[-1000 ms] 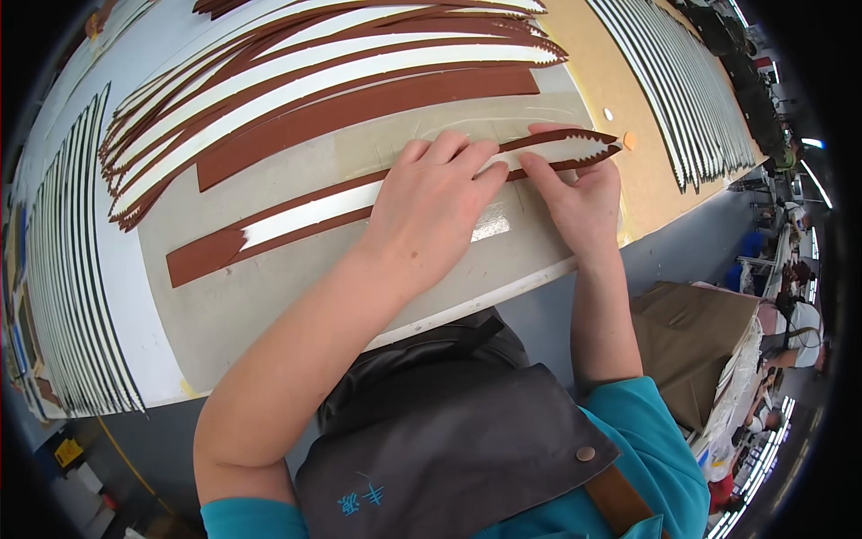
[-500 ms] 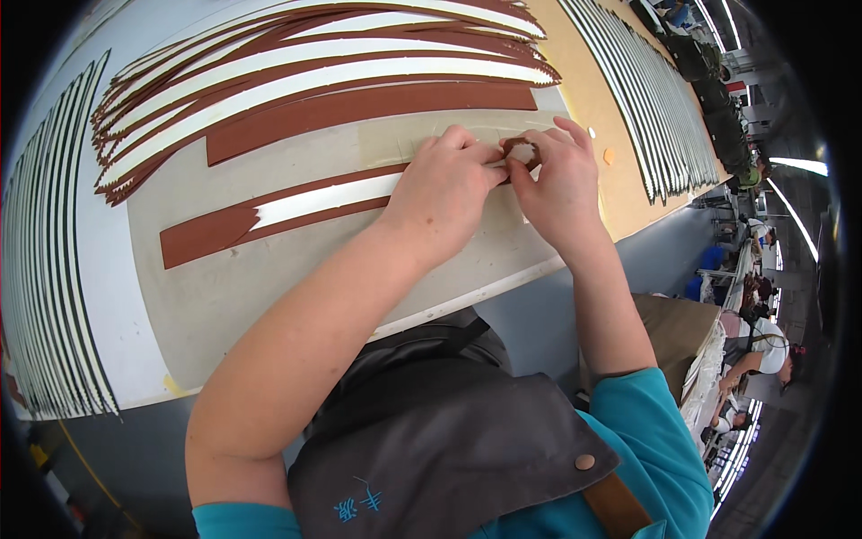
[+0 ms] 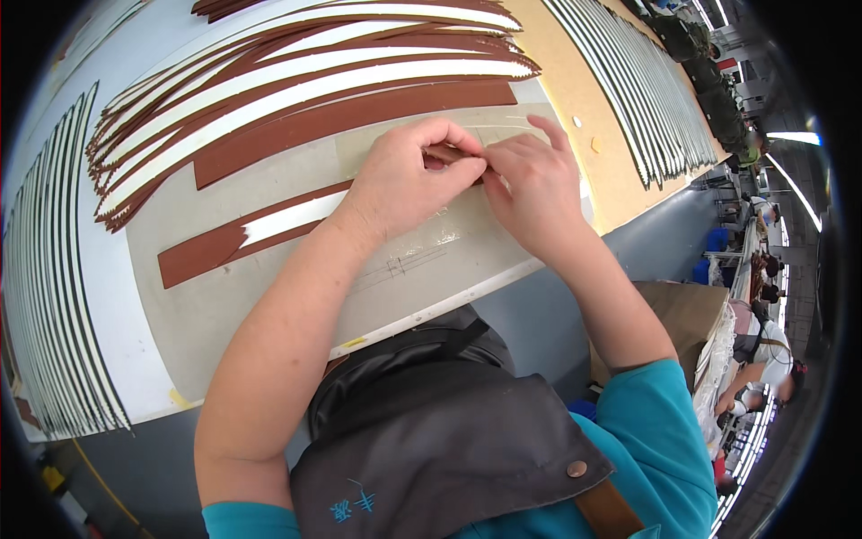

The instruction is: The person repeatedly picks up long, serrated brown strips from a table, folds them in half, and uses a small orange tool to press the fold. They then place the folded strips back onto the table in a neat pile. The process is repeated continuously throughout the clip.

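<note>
A long brown strip with a white band along its middle [image 3: 260, 229] lies on a beige work mat [image 3: 269, 305]. My left hand [image 3: 409, 175] presses down on the strip's right part, fingers curled over it. My right hand [image 3: 530, 184] meets it fingertip to fingertip and pinches the strip's right end, which is mostly hidden under both hands. Only the left half of the strip shows, ending in a notched brown tip.
A fan of several brown and white strips [image 3: 296, 99] lies behind the mat. Rows of thin dark and white strips lie at the left [image 3: 49, 296] and the far right [image 3: 642, 85]. The table's front edge [image 3: 449, 310] runs under my arms. Other people sit at the right [image 3: 763, 359].
The view has shifted, so the strip's right end moved left in the picture. My hands have closed together over that end, which lay pointed and visible a second ago.
</note>
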Motion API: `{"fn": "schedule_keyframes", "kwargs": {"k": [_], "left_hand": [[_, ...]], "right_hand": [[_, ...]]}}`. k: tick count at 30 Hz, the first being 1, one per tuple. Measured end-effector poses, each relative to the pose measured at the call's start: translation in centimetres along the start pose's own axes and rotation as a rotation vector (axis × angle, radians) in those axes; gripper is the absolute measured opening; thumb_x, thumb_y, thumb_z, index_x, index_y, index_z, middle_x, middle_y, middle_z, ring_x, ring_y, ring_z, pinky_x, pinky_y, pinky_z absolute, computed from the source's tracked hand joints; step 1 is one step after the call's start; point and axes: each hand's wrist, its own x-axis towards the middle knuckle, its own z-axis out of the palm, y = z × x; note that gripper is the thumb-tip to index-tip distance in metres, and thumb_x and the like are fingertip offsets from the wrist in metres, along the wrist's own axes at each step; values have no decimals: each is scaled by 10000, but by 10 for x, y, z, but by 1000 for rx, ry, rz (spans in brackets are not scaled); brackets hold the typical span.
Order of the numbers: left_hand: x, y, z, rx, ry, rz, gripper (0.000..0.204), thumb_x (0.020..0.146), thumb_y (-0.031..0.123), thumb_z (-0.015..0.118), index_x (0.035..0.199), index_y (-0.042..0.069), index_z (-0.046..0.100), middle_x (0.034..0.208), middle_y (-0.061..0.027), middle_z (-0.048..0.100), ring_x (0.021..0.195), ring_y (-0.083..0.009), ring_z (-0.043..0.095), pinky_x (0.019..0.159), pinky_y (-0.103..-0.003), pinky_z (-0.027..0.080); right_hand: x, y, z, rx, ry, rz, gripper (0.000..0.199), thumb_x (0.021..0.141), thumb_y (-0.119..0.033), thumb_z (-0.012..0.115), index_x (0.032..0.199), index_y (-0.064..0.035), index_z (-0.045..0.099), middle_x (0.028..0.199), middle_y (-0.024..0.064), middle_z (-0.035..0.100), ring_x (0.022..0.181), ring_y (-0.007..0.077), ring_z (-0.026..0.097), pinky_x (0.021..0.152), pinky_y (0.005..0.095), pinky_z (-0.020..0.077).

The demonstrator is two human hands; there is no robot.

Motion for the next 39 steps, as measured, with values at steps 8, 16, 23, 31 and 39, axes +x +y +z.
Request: {"fn": "schedule_keyframes", "kwargs": {"k": [8,16,23,31,39], "left_hand": [[-6,-6,7,303,116,179,142,891,-20,716,1030,6,730,1203,-84,742,1119,-198,703,960,-324,564],[-8,4,8,421,124,162,147,868,-22,735,1006,28,745,1202,-76,743,1130,-215,698,995,-339,545],[-10,9,12,334,102,72,167,903,-46,714,1037,31,778,1240,-88,723,1131,-181,691,942,-313,571],[-20,19,6,243,167,-23,228,910,-31,753,1126,33,783,1287,-88,701,1132,-184,681,936,-300,588],[-32,1,7,831,215,231,312,834,48,840,1139,109,815,1262,-43,739,1132,-275,639,907,-353,573]], "right_hand": [[-56,-6,3,238,5,229,432,876,-189,826,1297,-113,771,1414,128,668,1361,332,571,1152,509,382],[-46,15,-5,298,-14,151,440,825,-204,869,1253,-135,793,1461,122,643,1414,360,539,1163,529,380],[-42,38,0,376,-46,-7,391,841,-159,846,1225,-102,797,1392,69,722,1433,334,555,1205,540,350],[-42,39,2,357,-16,-29,376,844,-139,831,1215,-95,792,1376,69,726,1357,316,607,1192,539,389],[-44,38,4,365,-8,-23,376,848,-118,820,1221,-86,782,1426,69,695,1354,321,602,1171,529,409]]}}
